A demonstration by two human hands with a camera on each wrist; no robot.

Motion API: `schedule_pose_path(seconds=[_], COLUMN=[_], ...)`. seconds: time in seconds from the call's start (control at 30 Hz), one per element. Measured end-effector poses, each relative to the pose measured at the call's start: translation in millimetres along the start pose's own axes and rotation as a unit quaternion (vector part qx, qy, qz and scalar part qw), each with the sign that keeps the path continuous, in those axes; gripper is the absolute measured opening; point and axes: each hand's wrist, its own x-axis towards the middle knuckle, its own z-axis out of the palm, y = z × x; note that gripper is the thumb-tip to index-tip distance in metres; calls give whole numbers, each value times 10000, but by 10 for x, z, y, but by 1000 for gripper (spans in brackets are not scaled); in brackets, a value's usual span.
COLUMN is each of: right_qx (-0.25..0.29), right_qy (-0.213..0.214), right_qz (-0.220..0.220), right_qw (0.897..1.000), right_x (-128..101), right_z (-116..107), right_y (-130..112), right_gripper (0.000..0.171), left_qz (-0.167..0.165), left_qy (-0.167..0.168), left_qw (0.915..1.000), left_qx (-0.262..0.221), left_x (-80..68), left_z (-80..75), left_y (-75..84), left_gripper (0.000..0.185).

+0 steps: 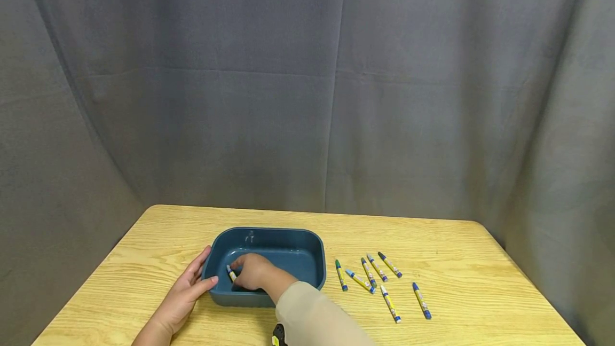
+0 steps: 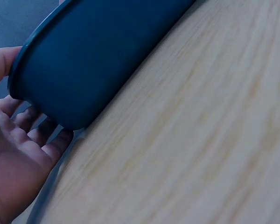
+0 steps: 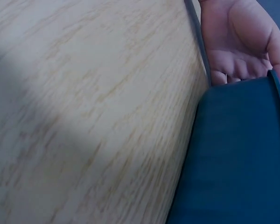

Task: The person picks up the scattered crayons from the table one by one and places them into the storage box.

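A dark blue rectangular bin [image 1: 314,236] stands left of centre on the table. My left hand [image 1: 180,298] holds its left end, thumb at the rim and fingers along the outer wall; the left wrist view shows this hand [image 2: 18,154] beside the bin's wall [image 2: 98,51]. My right hand [image 1: 257,273] reaches over the front rim into the bin. Its fingers are at a yellow-wrapped crayon [image 1: 231,273] and appear to pinch it near the left inner wall. The right wrist view shows a palm [image 3: 242,32] beside the bin [image 3: 233,149], its fingertips hidden.
Several crayons lie loose right of the bin, among them a green one [image 1: 341,275], a light blue one [image 1: 360,281], a white one [image 1: 391,304] and a dark blue one [image 1: 422,300]. Grey curtains [image 1: 307,95] hang behind the wooden table [image 1: 461,260].
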Motion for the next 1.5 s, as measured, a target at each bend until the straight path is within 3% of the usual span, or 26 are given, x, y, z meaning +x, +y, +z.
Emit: schedule_pose_path(seconds=[0.17, 0.6, 0.83, 1.0, 1.27, 1.5], right_qx=[-320, -195, 1302, 1817, 2083, 2052], right_qy=[73, 80, -85, -29, 440, 992], right_qz=[51, 259, -36, -327, -452, -44], right_qw=[9994, 9994, 9914, 9828, 9760, 9737], right_x=[-15, -84, -132, -194, -310, -672], right_z=[-6, -126, -376, -654, -1043, -1344], right_y=[0, 83, 220, 358, 829, 1431], right_gripper=[35, 35, 41, 44, 46, 44], left_qz=[-4, -127, -156, -67, -75, 12], left_qy=[-32, -140, -35, 10, -33, -61], left_qw=[10000, 9998, 9998, 9999, 9999, 10000], left_qx=[22, 50, 118, 150, 88, 72], left_x=[6, 16, -3, -4, -4, 11], left_z=[22, 37, -1, -23, -32, -19], left_y=[8, -19, -19, -29, -53, -36], left_gripper=[75, 76, 76, 76, 76, 76])
